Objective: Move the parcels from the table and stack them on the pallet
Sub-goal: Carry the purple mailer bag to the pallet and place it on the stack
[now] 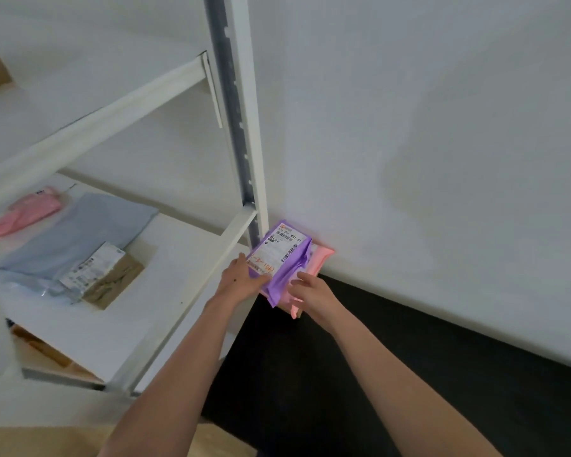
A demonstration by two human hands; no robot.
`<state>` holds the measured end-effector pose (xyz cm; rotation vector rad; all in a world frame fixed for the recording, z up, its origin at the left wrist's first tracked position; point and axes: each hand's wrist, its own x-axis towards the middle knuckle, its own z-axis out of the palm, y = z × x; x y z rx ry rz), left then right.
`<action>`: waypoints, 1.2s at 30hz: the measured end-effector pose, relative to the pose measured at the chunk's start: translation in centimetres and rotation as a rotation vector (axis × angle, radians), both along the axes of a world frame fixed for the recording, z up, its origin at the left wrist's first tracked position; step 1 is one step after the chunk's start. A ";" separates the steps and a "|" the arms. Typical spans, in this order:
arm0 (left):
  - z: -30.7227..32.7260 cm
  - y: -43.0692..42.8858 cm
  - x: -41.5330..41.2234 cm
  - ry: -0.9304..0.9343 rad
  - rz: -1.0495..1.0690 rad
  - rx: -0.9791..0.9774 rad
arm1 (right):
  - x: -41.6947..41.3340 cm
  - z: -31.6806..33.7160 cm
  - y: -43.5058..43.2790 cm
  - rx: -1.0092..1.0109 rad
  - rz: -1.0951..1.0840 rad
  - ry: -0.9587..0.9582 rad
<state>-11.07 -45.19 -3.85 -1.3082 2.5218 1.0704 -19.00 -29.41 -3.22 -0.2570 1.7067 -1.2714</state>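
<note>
A purple parcel with a white shipping label lies on top of a pink parcel at the far corner of the black pallet, against the white wall. My left hand holds the purple parcel's near left edge, thumb on the label. My right hand touches its near right edge with fingers bent. More parcels lie on the white shelf to the left: a pink one, a grey-blue one and a brown one with a label.
The white metal shelf rack stands close to the pallet's left side, its upright post just behind the stacked parcels. The white wall borders the pallet at the back. A cardboard box sits under the shelf.
</note>
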 end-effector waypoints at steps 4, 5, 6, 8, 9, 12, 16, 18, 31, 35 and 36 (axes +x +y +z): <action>1.2 0.5 -0.1 0.041 -0.005 -0.003 | -0.1 -0.3 -0.2 0.001 0.013 -0.002; 1.1 0.5 -0.1 0.041 -0.001 0.002 | 0.1 -0.5 -0.3 -0.008 0.017 -0.019; 1.0 0.6 0.0 0.048 0.004 0.019 | 0.3 -0.7 -0.4 -0.011 0.021 -0.020; 0.6 0.7 0.3 0.095 0.003 0.064 | 0.8 -1.1 -0.4 -0.010 0.018 0.020; 0.4 0.8 0.4 0.118 -0.001 0.087 | 1.1 -1.2 -0.5 -0.004 0.013 0.045; 0.5 1.1 1.2 0.160 -0.022 0.159 | 1.7 -0.8 0.0 0.031 -0.051 0.125; 1.9 2.5 2.1 0.280 -0.035 0.229 | 2.2 0.4 1.8 0.014 -0.165 0.206; 2.9 3.3 2.6 0.355 -0.036 0.276 | 2.4 1.3 3.0 -0.026 -0.223 0.198; 7.1 8.7 4.1 0.585 -0.149 0.484 | 5.2 6.3 11.7 -0.194 -0.521 0.239; 8.4 10.0 4.4 0.611 -0.231 0.544 | 6.2 7.7 13.6 -0.191 -0.555 0.285; 8.7 10.2 4.5 0.617 -0.250 0.562 | 6.6 8.1 14.0 -0.190 -0.561 0.295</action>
